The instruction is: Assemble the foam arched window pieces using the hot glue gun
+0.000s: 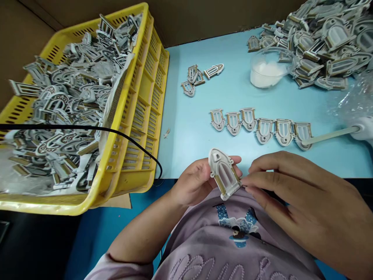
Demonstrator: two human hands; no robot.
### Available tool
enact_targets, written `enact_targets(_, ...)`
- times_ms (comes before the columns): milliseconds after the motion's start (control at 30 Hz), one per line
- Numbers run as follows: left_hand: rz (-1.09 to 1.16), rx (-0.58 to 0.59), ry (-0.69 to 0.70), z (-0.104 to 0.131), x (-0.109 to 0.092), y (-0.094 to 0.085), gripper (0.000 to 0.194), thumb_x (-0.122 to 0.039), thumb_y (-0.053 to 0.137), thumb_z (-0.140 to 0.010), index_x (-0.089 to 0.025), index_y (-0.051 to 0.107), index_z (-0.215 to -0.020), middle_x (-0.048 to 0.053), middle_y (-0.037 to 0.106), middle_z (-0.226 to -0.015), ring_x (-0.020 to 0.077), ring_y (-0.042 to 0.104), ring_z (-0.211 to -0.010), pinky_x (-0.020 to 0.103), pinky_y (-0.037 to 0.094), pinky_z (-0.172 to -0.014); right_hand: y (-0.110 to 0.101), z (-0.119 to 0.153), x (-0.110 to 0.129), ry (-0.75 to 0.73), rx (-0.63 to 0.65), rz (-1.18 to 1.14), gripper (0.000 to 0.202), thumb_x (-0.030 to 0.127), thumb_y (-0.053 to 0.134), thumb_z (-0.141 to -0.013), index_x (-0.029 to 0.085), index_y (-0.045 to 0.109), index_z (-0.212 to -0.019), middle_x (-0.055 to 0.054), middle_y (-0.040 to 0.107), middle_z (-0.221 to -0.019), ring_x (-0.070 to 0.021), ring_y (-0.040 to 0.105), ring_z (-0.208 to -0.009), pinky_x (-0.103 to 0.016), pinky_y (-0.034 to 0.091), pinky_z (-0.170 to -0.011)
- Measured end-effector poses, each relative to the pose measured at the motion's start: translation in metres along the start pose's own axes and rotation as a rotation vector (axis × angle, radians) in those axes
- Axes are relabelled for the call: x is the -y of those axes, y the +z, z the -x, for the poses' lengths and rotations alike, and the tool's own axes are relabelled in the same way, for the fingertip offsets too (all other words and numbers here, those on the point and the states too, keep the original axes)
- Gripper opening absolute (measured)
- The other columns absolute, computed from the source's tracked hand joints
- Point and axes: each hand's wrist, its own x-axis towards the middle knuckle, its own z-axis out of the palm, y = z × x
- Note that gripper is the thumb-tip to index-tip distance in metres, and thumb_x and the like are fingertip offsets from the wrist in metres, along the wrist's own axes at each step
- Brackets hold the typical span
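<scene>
White-and-gold, arch-topped, window-shaped plastic-looking piece point(225, 175): head view, in the left hand point(195, 181), near side, above the table's near edge. Long axis slanted, far-left to near-right; rounded arch tip points far and slightly left, flat end near and right. Recessed face up toward camera. Left thumb on its left edge, other fingers behind and at its right edge, gripping it.

Right hand point(309, 194): fingertips narrow, bunched at the piece's near right corner; contact or anything pinched, cannot tell.

Beyond, on the light-blue flat table point(189, 147): uneven row of six similar white-and-gold arched pieces point(248, 123), tips near, flat ends far. Pale thin rod point(332, 136) overlaps the rightmost from the right. Far left, four small loose pieces point(192, 74). Far right, clear round plastic cup point(254, 67) with white contents, beside a big heap of pieces point(335, 46). Left, yellow slotted plastic basket point(145, 85), full of pieces; black cable point(125, 134) crosses it.
</scene>
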Motion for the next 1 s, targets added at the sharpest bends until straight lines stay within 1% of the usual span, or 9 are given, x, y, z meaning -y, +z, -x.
enact_targets(133, 0.002, -0.036, 0.011, 0.0, 0.001, 0.0, 0.057, -0.059, 0.066, -0.086, -0.017, 0.071, -0.123, 0.014, 0.073, -0.111, 0.0255, 0.07, -0.096, 0.033, 0.053, -0.086, -0.003, 0.002, 0.0, -0.065, -0.018, -0.044, 0.018, 0.005, 0.055, -0.092, 0.019, 0.064, -0.096, -0.007, 0.065, -0.121, -0.0134, 0.055, -0.123, -0.025, 0.039, -0.113)
enact_targets(200, 0.011, -0.053, 0.013, 0.0, 0.002, -0.001, 0.054, -0.058, 0.068, -0.086, -0.018, 0.073, -0.121, 0.012, 0.074, -0.108, 0.0241, 0.07, -0.095, 0.032, 0.053, -0.086, -0.005, 0.005, 0.001, -0.012, 0.04, -0.28, 0.017, 0.008, 0.055, -0.093, 0.024, 0.059, -0.098, -0.002, 0.067, -0.122, -0.0132, 0.054, -0.129, -0.026, 0.042, -0.113)
enact_targets(300, 0.026, -0.053, 0.002, 0.0, 0.002, -0.002, 0.057, -0.059, 0.069, -0.084, -0.016, 0.072, -0.122, 0.012, 0.073, -0.108, 0.0219, 0.069, -0.095, 0.029, 0.054, -0.085, -0.005, 0.011, 0.002, 0.202, 0.166, -0.82, 0.011, 0.019, 0.05, -0.099, 0.03, 0.049, -0.097, 0.005, 0.07, -0.093, -0.0138, 0.068, -0.104, -0.029, 0.058, -0.09)
enact_targets(367, 0.025, -0.044, 0.008, -0.001, 0.0, -0.002, 0.06, -0.059, 0.069, -0.084, -0.015, 0.07, -0.124, 0.012, 0.073, -0.108, 0.0214, 0.069, -0.096, 0.029, 0.054, -0.085, -0.003, 0.014, 0.001, 0.378, 0.182, -0.974, 0.009, 0.025, 0.045, -0.102, 0.03, 0.045, -0.095, 0.006, 0.061, -0.075, -0.0125, 0.065, -0.075, -0.025, 0.058, -0.065)
enact_targets(500, -0.023, -0.027, 0.075, -0.004, -0.007, -0.001, 0.058, -0.059, 0.066, -0.087, -0.017, 0.069, -0.126, 0.012, 0.072, -0.109, 0.0201, 0.068, -0.095, 0.027, 0.054, -0.082, 0.006, 0.011, 0.002, 0.431, 0.137, -0.563, 0.009, 0.03, 0.049, -0.1, 0.027, 0.045, -0.093, 0.007, 0.047, -0.065, -0.0097, 0.048, -0.052, -0.02, 0.039, -0.044)
enact_targets(633, -0.099, 0.005, 0.155, -0.007, -0.017, -0.001, 0.055, -0.057, 0.066, -0.087, -0.018, 0.069, -0.126, 0.012, 0.07, -0.114, 0.0202, 0.067, -0.097, 0.026, 0.053, -0.08, 0.022, 0.006, 0.005, 0.209, -0.063, 0.003, 0.023, 0.029, 0.066, -0.091, 0.021, 0.054, -0.109, 0.007, 0.047, -0.06, -0.0113, 0.046, -0.049, -0.027, 0.04, -0.05)
enact_targets(733, -0.12, 0.014, 0.176, -0.009, -0.021, 0.0, 0.057, -0.057, 0.066, -0.087, -0.018, 0.067, -0.129, 0.012, 0.07, -0.113, 0.0219, 0.067, -0.097, 0.029, 0.053, -0.082, 0.029, 0.006, 0.006, 0.0, -0.237, 0.245, 0.019, 0.012, 0.067, -0.087, 0.017, 0.063, -0.105, 0.001, 0.055, -0.065, -0.0162, 0.053, -0.06, -0.032, 0.039, -0.057)
enact_targets(867, -0.128, 0.002, 0.183, -0.01, -0.023, 0.001, 0.059, -0.058, 0.067, -0.086, -0.018, 0.067, -0.129, 0.013, 0.071, -0.11, 0.0226, 0.067, -0.096, 0.03, 0.053, -0.081, 0.022, 0.002, 0.006, 0.022, -0.248, 0.009, 0.018, 0.004, 0.062, -0.087, 0.019, 0.067, -0.096, -0.001, 0.056, -0.073, -0.013, 0.052, -0.064, -0.029, 0.04, -0.057)
enact_targets(1000, -0.151, -0.004, 0.214, -0.01, -0.023, 0.002, 0.058, -0.058, 0.066, -0.086, -0.018, 0.068, -0.128, 0.011, 0.071, -0.109, 0.0212, 0.067, -0.093, 0.029, 0.052, -0.082, 0.015, -0.002, 0.005, 0.171, -0.117, -0.583, 0.012, 0.017, 0.057, -0.095, 0.025, 0.061, -0.087, -0.002, 0.065, -0.108, -0.0149, 0.062, -0.101, -0.029, 0.05, -0.085)
